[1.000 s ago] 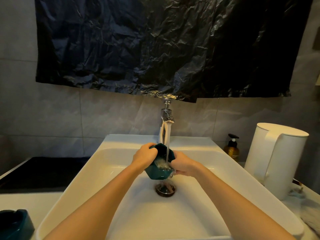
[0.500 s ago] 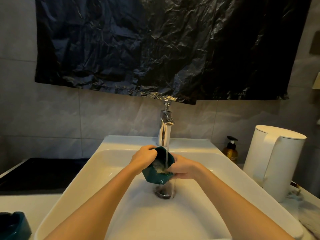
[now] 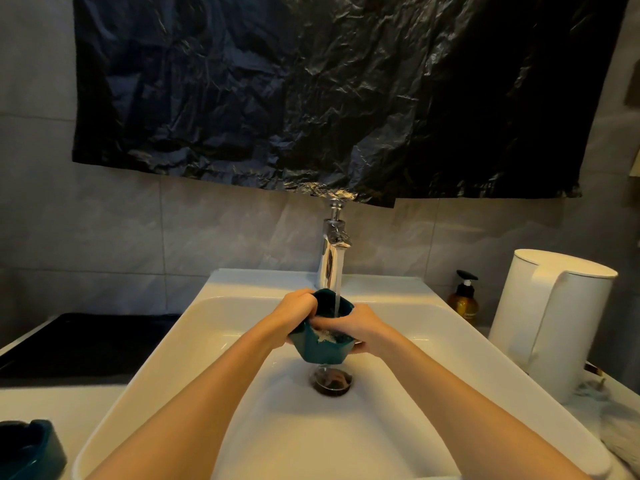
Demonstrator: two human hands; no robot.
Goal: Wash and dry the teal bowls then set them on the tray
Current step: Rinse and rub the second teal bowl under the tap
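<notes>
Head view looks down into a white sink [image 3: 138, 382]. Over its drain [image 3: 331, 379] both hands hold one teal bowl [image 3: 323, 351], tilted a little toward the person. Water from the tap [image 3: 332, 251] falls in a thin stream into the bowl, and white splashing water lies inside it. The left hand [image 3: 298, 315] grips the left rim with curled fingers. The right hand [image 3: 362, 329] grasps the right wall, so the bowl sits between the two hands. A second teal bowl [image 3: 29, 448] stands on the tabletop at the lower left, well apart from the hands; what is in it I cannot tell. A white kettle [image 3: 550, 317] and a soap bottle [image 3: 463, 299] stand to the right of the sink.
</notes>
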